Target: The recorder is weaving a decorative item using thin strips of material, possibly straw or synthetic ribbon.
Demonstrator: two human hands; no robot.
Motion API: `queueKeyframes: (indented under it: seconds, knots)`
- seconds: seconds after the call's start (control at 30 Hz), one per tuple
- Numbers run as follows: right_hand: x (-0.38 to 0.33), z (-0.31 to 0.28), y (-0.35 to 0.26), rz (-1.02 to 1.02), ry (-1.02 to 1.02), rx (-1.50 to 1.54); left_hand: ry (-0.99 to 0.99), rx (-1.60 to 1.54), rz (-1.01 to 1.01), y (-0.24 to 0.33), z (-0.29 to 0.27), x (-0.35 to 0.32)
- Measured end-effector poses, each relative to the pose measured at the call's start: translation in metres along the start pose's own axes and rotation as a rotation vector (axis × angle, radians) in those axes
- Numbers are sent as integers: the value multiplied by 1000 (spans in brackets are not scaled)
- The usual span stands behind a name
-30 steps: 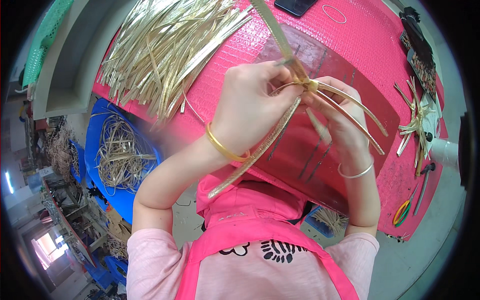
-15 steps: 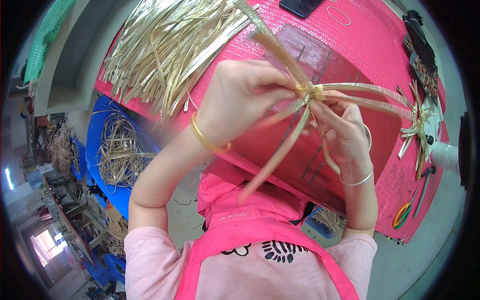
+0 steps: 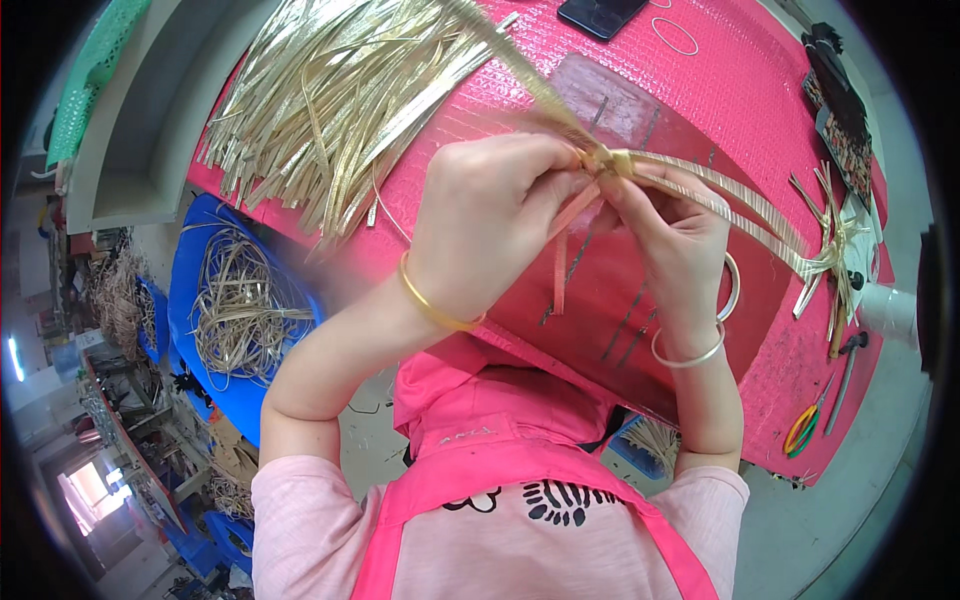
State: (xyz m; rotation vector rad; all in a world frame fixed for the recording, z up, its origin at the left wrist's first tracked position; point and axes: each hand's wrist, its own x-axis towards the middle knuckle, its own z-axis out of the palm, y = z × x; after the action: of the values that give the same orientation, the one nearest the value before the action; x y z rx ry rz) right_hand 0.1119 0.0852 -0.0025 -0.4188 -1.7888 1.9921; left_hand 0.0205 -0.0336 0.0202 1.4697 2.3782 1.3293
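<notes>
"What's changed?"
"From my head, the gold knot (image 3: pixel 612 161) sits slightly farther and more left than half a second ago."
"Around it?"
"Strip pile (image 3: pixel 330 110) far left, scissors (image 3: pixel 811 415) near right on the table (image 3: pixel 740 110)."
"Hands?"
"My left hand (image 3: pixel 485 210) and right hand (image 3: pixel 683 235), nearly touching, pinch the knot, fingers hiding some."

Gold knot (image 3: pixel 619 160): partly hidden by fingertips of left hand (image 3: pixel 490 215) and right hand (image 3: pixel 682 228). Long gold strip (image 3: pixel 536 86): blurred; far end cut off from my view. Strip pile (image 3: pixel 340 110), counter's (image 3: pixel 740 90) left edge: top cut off. Phone (image 3: pixel 603 15), toward far edge: upper part cut off.
</notes>
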Motion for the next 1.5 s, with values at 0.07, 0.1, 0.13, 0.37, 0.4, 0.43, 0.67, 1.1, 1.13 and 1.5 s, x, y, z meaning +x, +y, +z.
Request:
queueKeyframes:
  seconds: [0.07, 0.1, 0.13, 0.37, 0.4, 0.43, 0.67, 1.1, 1.13, 1.5]
  knots:
    - [10, -4, 7, -371, 48, -360, -167, -257, -274, 2, -7, 14]
    - [13, -5, 8, -748, 85, -712, -327, -501, -550, 2, -13, 22]
    - [7, -1, 3, -665, 124, -663, -437, -811, -699, -2, -21, 29]
    - [0, 7, -3, -5, 69, -85, 34, -1101, -634, -8, 17, 8]
    - [3, 4, -3, 51, 53, 18, 59, -950, -531, -5, 18, 9]
    - [6, -1, -3, 106, 37, 121, 84, -799, -429, -3, 20, 10]
    - [8, -15, -11, 364, -73, 218, -326, -910, -676, -14, 7, 15]
    - [13, -17, 6, 309, -76, 454, -335, -686, -414, -7, 8, 9]
    - [12, -14, 5, 219, -33, 305, -336, -686, -415, -7, 9, 9]
    - [8, -31, 4, 313, -140, 139, -348, -823, -570, -10, 7, 8]
